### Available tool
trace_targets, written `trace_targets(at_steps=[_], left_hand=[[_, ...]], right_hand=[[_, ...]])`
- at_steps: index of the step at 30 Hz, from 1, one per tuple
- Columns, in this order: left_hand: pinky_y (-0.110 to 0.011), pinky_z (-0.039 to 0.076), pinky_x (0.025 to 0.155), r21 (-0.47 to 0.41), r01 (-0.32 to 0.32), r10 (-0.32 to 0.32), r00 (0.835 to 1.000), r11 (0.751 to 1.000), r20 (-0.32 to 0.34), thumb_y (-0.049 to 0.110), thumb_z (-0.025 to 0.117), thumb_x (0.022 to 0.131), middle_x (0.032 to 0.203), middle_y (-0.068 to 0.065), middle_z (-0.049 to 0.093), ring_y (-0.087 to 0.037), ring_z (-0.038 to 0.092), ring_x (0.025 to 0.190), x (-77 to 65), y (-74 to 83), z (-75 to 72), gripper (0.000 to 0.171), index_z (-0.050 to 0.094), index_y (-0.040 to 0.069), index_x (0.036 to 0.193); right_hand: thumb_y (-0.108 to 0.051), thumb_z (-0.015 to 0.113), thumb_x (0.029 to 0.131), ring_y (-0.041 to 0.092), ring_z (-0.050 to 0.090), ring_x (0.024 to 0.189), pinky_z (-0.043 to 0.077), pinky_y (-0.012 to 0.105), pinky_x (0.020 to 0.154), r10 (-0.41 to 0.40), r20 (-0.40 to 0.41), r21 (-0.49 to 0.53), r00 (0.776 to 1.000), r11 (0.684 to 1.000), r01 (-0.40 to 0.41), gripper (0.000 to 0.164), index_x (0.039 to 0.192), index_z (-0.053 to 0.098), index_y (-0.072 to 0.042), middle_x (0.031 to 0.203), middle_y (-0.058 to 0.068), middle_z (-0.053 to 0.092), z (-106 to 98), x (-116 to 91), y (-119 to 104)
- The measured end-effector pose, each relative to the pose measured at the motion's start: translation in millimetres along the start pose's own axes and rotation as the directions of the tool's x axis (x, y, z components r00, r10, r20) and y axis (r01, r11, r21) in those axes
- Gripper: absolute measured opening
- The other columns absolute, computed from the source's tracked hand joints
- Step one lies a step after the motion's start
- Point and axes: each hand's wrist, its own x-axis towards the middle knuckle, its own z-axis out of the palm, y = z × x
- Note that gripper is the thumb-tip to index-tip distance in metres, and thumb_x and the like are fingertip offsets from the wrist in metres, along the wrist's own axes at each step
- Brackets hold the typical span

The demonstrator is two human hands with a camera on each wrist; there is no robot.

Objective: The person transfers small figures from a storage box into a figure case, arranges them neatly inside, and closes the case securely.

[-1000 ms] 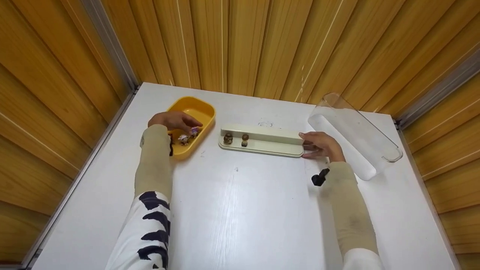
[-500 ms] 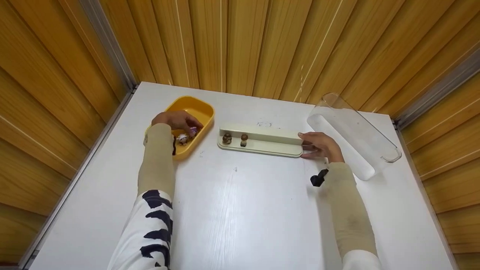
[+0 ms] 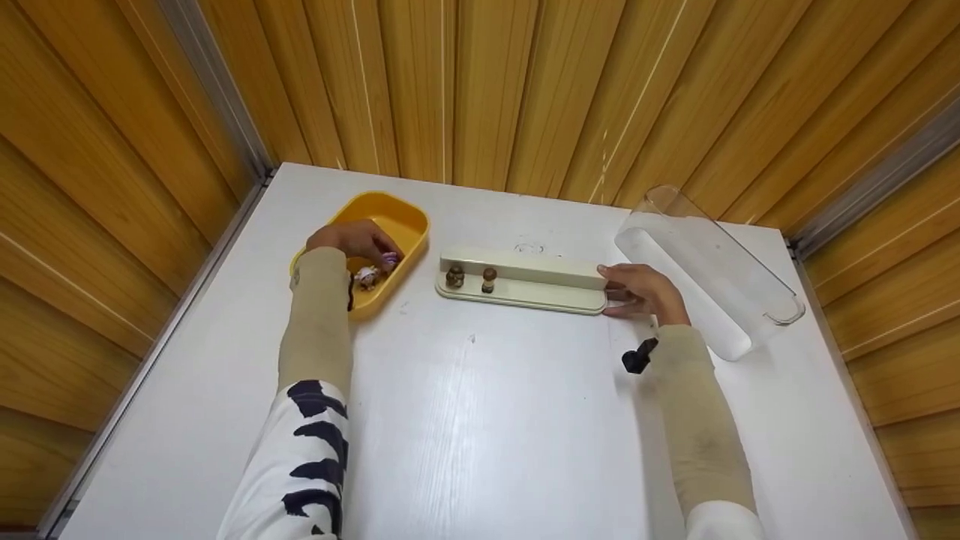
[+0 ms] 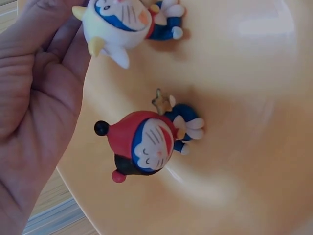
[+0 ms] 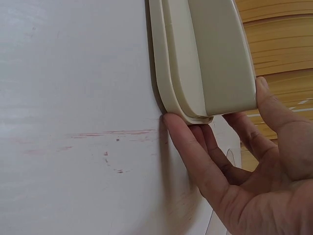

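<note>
My left hand point(image 3: 356, 238) reaches down into a yellow tray point(image 3: 411, 217), its fingertips pinching a small purple figurine point(image 3: 390, 259). Beside the palm lies a cat figurine in a white horned hood point(image 4: 115, 34); another wears a red-and-black jester hat point(image 4: 142, 144). The left fingertips are out of frame in the left wrist view. My right hand point(image 3: 641, 286) grips the right end of a cream stepped display base point(image 3: 547, 292), thumb on the raised back and fingers at the lower edge. Two brown-headed figurines, one at the left end point(image 3: 455, 277) and one beside it point(image 3: 489, 280), stand on the base.
A transparent cover point(image 3: 712, 270) lies at the right, slanting across the back of the white table point(image 3: 480, 420). Wood-panelled walls point(image 3: 487, 90) rise behind and along both sides. A black wrist mount point(image 3: 637, 358) sticks out below the right hand.
My left hand has shifted slightly right within the tray and its fingers have closed in on the purple figurine. The right hand and the display base have stayed put.
</note>
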Motion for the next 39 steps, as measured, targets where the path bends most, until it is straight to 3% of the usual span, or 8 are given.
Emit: trace_targets(at_steps=[7, 14, 20, 27, 31, 39], left_hand=[[-0.043, 0.046, 0.109, 0.076, -0.015, 0.020, 0.998, 0.997, -0.061, 0.014, 0.076, 0.091, 0.124, -0.005, 0.071, -0.021, 0.057, 0.110, -2.7, 5.5, 2.7, 0.034, 0.074, 0.014, 0.125], [-0.043, 0.046, 0.109, 0.073, -0.017, 0.022, 0.998, 0.997, -0.067, 0.013, 0.076, 0.092, 0.124, -0.005, 0.072, -0.020, 0.057, 0.111, -2.9, 8.8, 4.9, 0.033, 0.075, 0.013, 0.124], [-0.043, 0.048, 0.107, 0.108, -0.117, 0.127, 0.987, 0.987, -0.096, 0.009, 0.074, 0.093, 0.121, -0.006, 0.073, -0.021, 0.061, 0.111, -1.6, 15.2, 2.7, 0.031, 0.075, 0.013, 0.123], [-0.040, 0.049, 0.105, 0.157, -0.131, 0.161, 0.967, 0.979, -0.195, 0.013, 0.078, 0.090, 0.117, -0.003, 0.073, -0.021, 0.062, 0.107, -9.0, 38.8, -14.6, 0.030, 0.077, 0.015, 0.120], [-0.039, 0.053, 0.101, 0.233, -0.153, 0.203, 0.957, 0.960, -0.207, 0.016, 0.079, 0.090, 0.117, -0.006, 0.073, -0.021, 0.065, 0.104, -17.3, 58.7, -22.2, 0.033, 0.076, 0.012, 0.122], [-0.039, 0.056, 0.096, 0.332, -0.187, 0.257, 0.949, 0.925, -0.183, 0.012, 0.077, 0.090, 0.118, -0.006, 0.074, -0.020, 0.069, 0.103, -45.8, 80.3, -9.8, 0.035, 0.074, 0.012, 0.125]], right_hand=[[-0.041, 0.061, 0.102, 0.030, 0.054, 0.125, 0.056, 0.040, 0.096, -0.026, -0.001, -0.007, 1.000, 1.000, 0.026, 0.063, 0.148, 0.043, -0.002, 0.143, 0.019, 0.049, -1, -2, -2], [-0.044, 0.062, 0.101, 0.030, 0.053, 0.127, 0.056, 0.039, 0.096, -0.011, -0.011, -0.028, 1.000, 1.000, 0.011, 0.066, 0.149, 0.043, -0.004, 0.144, 0.019, 0.049, -2, -3, -2], [-0.044, 0.061, 0.101, 0.032, 0.051, 0.130, 0.056, 0.040, 0.097, -0.002, -0.004, -0.031, 1.000, 1.000, 0.002, 0.068, 0.151, 0.040, -0.004, 0.147, 0.020, 0.047, -1, -3, -2], [-0.043, 0.061, 0.102, 0.031, 0.051, 0.129, 0.055, 0.040, 0.098, -0.002, -0.022, -0.015, 1.000, 1.000, 0.002, 0.066, 0.151, 0.041, -0.005, 0.147, 0.019, 0.046, -1, -2, -3], [-0.044, 0.060, 0.101, 0.031, 0.051, 0.130, 0.055, 0.040, 0.099, -0.008, -0.031, -0.023, 0.999, 1.000, 0.007, 0.067, 0.152, 0.040, -0.005, 0.149, 0.019, 0.046, -3, -4, -5], [-0.044, 0.062, 0.101, 0.029, 0.055, 0.124, 0.057, 0.039, 0.095, -0.020, -0.050, -0.018, 0.999, 1.000, 0.019, 0.066, 0.149, 0.043, -0.004, 0.142, 0.018, 0.051, 4, -6, 0]])
